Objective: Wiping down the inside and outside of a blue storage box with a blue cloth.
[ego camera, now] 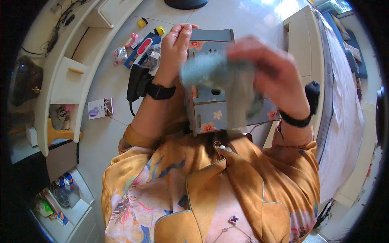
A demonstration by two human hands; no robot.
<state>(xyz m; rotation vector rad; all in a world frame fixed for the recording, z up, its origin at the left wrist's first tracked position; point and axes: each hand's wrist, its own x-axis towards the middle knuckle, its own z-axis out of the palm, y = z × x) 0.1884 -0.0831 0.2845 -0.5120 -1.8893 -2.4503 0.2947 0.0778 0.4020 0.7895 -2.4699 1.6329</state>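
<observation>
A grey-blue panelled box [209, 117] with a flower print, slots and small round holes stands in front of my chest. At its upper left edge, my left hand [179, 42] grips the box with bent fingers. Over the box's right part, my right hand [270, 73] is blurred by motion and holds a pale blue-green cloth [206, 70]. The cloth hangs across the front of the box and hides part of it. Whether the cloth touches the box cannot be told.
On the tiled floor at the upper left lie a blue box [132, 58], plastic bags and yellow-and-black pieces [142, 22]. A small printed carton [96, 109] lies lower. A white shelf unit [91, 54] stands left; a cream cabinet [304, 45] and a cloth-covered bed [340, 121] are right.
</observation>
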